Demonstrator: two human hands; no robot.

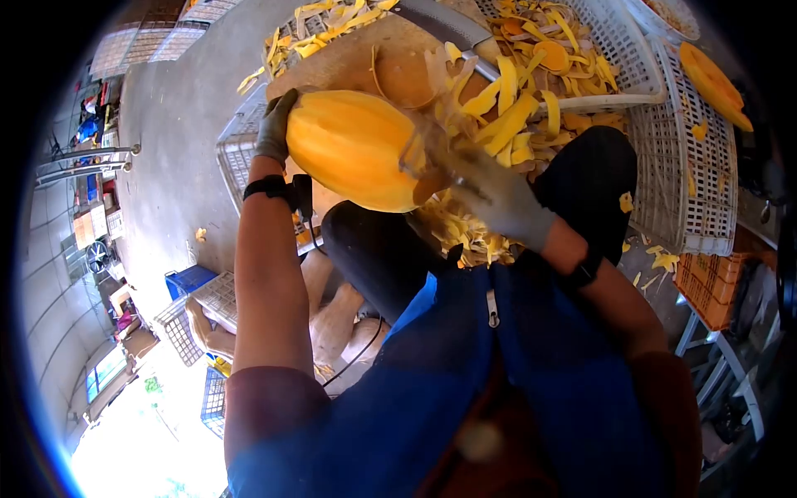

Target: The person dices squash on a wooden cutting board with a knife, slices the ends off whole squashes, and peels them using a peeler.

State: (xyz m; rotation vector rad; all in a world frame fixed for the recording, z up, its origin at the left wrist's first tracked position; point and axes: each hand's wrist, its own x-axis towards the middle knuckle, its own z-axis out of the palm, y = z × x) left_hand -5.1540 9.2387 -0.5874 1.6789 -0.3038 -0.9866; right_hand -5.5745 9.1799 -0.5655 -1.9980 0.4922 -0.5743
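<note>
A large peeled orange squash (353, 149) lies tilted above my lap, with a strip of darker skin at its right end. Gloved, my left hand (276, 126) grips its left end, fingers wrapped round the edge. My right hand (490, 187), also gloved, is at the squash's right end and smeared by motion. Its fingers look closed round something blurred that I cannot make out. Behind the squash is a wooden board (332, 70), with a wide-bladed knife (444, 26) lying across it. Yellow peel strips (510, 116) are heaped beside the right hand.
A white crate (610, 46) with peelings stands at the back right, next to another white crate (689, 158) bearing a cut squash piece (712, 83). An orange crate (710, 286) is at the right. Unpeeled squashes (336, 324) lie below my left forearm.
</note>
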